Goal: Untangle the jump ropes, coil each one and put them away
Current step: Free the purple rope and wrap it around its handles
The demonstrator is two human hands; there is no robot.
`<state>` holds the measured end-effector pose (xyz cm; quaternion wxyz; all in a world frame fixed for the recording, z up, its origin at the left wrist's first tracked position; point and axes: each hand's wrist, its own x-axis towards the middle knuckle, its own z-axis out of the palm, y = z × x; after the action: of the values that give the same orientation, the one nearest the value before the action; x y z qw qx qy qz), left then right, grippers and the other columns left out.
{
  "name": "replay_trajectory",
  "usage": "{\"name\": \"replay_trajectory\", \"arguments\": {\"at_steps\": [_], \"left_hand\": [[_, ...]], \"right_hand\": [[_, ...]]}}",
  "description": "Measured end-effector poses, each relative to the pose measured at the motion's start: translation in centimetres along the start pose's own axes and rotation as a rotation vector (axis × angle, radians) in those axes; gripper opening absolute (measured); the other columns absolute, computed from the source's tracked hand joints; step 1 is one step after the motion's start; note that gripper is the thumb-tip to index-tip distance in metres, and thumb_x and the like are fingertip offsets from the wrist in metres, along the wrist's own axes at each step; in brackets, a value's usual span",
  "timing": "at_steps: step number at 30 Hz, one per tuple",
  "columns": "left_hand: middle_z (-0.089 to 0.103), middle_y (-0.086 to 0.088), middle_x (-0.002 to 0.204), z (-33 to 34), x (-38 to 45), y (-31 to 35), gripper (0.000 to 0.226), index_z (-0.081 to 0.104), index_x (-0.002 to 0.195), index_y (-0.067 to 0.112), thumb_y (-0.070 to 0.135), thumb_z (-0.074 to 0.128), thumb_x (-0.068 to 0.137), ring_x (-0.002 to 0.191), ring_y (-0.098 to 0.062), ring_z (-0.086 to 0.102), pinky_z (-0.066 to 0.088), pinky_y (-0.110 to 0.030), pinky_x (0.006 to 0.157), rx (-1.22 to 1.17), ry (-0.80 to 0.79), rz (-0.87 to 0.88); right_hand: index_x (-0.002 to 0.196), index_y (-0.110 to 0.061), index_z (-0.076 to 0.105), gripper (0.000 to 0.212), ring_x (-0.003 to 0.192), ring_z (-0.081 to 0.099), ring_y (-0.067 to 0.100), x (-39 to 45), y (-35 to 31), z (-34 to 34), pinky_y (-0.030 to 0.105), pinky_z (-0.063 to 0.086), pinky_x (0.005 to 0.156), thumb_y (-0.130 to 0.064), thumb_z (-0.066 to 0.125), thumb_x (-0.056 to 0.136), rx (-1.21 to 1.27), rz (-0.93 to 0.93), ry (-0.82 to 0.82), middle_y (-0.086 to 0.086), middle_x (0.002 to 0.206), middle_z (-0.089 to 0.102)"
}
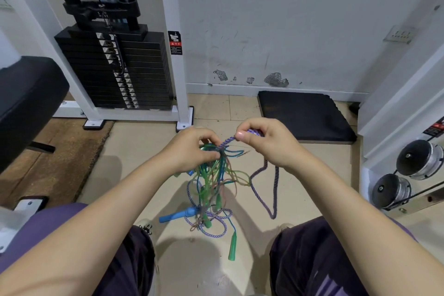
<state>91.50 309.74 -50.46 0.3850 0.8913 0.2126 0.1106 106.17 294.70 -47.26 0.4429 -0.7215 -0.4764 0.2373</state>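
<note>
Our left hand (192, 149) clutches the knot of tangled jump ropes (216, 180) above the floor (134, 151), grip curled tight around the bundle. Our right hand (264, 142) pinches the purple braided rope (264, 175) by thumb and fingers. A blue handle (176, 215) and a green handle (232, 247) dangle between our knees.

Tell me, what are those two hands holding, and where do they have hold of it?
The right hand pinches the purple braided jump rope near its upper end. The left hand grips the knot of tangled ropes at its top.
</note>
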Motion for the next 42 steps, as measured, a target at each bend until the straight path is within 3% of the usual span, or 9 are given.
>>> {"name": "replay_trajectory", "arguments": {"at_steps": [5,10,17,21,25,28,35,38,42], "left_hand": [[0.06,0.004,0.102,-0.9,0.4,-0.7,0.031,0.07,0.102,0.03,0.009,0.078,0.08,0.085,-0.012,0.055,0.04,-0.009,0.071,-0.034,0.041,-0.028],[0.064,0.0,0.082,-1.5,0.2,-0.7,0.021,0.068,0.091,0.018,0.009,0.081,0.078,0.073,-0.012,0.058,0.049,-0.015,0.067,-0.335,-0.041,-0.212],[0.068,-0.002,0.098,0.5,-0.3,0.4,0.039,0.068,0.101,0.022,0.038,0.082,0.068,0.087,-0.012,0.064,0.05,-0.028,0.085,-0.425,-0.19,-0.224],[0.07,-0.002,0.085,0.6,-0.2,0.7,0.021,0.073,0.089,0.02,0.036,0.075,0.075,0.073,-0.012,0.062,0.048,-0.028,0.072,-0.433,-0.112,-0.245],[0.064,-0.008,0.076,-0.2,0.0,0.5,0.011,0.071,0.086,0.006,0.017,0.072,0.087,0.051,-0.007,0.054,0.039,-0.015,0.045,-0.49,-0.009,-0.296],[0.07,-0.016,0.083,0.0,-0.1,-0.1,0.02,0.07,0.09,-0.001,0.019,0.073,0.087,0.068,-0.02,0.062,0.047,-0.023,0.063,-0.525,-0.008,-0.324],[0.075,-0.017,0.088,0.2,0.0,0.2,0.026,0.071,0.099,-0.001,0.023,0.07,0.089,0.075,-0.026,0.07,0.055,-0.028,0.066,-0.73,-0.041,-0.376],[0.074,-0.02,0.099,0.5,-0.1,0.3,0.035,0.069,0.109,-0.002,0.02,0.077,0.083,0.082,-0.028,0.07,0.057,-0.033,0.074,-0.807,-0.061,-0.384],[0.07,-0.019,0.094,0.6,0.0,0.6,0.024,0.065,0.108,-0.004,-0.001,0.07,0.085,0.073,-0.021,0.068,0.056,-0.025,0.062,-0.837,0.007,-0.362]], "right_hand": [[0.078,-0.019,0.061,0.017,0.054,0.038,0.018,0.1,0.4,-0.6,0.029,0.03,0.056,-0.017,0.059,0.095,0.26,0.023,0.086,0.005,0.057,0.043],[0.083,-0.011,0.054,0.02,0.058,0.049,0.018,0.1,0.5,-1.4,0.029,0.039,0.059,-0.013,0.046,0.101,0.41,0.013,0.057,0.006,0.071,0.053],[0.088,-0.008,0.05,0.018,0.074,0.064,0.018,0.0,0.2,-0.1,0.026,0.051,0.065,-0.015,0.04,0.102,0.648,0.072,-0.118,0.006,0.074,0.061],[0.087,-0.008,0.049,0.019,0.075,0.065,0.019,0.2,0.2,-0.8,0.027,0.054,0.067,-0.016,0.04,0.102,0.767,0.072,-0.088,0.011,0.078,0.059],[0.084,-0.005,0.051,0.025,0.067,0.06,0.019,0.3,0.4,-1.5,0.028,0.049,0.062,-0.018,0.041,0.103,0.6,0.149,0.033,0.012,0.078,0.062],[0.083,-0.005,0.056,0.026,0.06,0.056,0.018,0.1,0.4,-1.3,0.029,0.045,0.061,-0.023,0.05,0.101,0.315,0.172,0.032,0.008,0.075,0.064],[0.076,0.011,0.052,0.055,0.045,0.049,0.01,-0.6,-0.5,0.0,0.023,0.033,0.046,-0.041,0.063,0.091,0.033,0.222,-0.088,-0.007,0.047,0.055],[0.073,0.004,0.06,0.042,0.046,0.048,0.009,-0.5,-0.5,0.6,0.021,0.033,0.047,-0.032,0.061,0.095,0.058,0.222,-0.087,-0.004,0.051,0.056],[0.082,-0.008,0.073,0.025,0.046,0.034,0.009,-0.1,-0.5,1.2,0.018,0.028,0.045,-0.016,0.052,0.093,0.042,0.289,-0.058,-0.003,0.058,0.049]]}}
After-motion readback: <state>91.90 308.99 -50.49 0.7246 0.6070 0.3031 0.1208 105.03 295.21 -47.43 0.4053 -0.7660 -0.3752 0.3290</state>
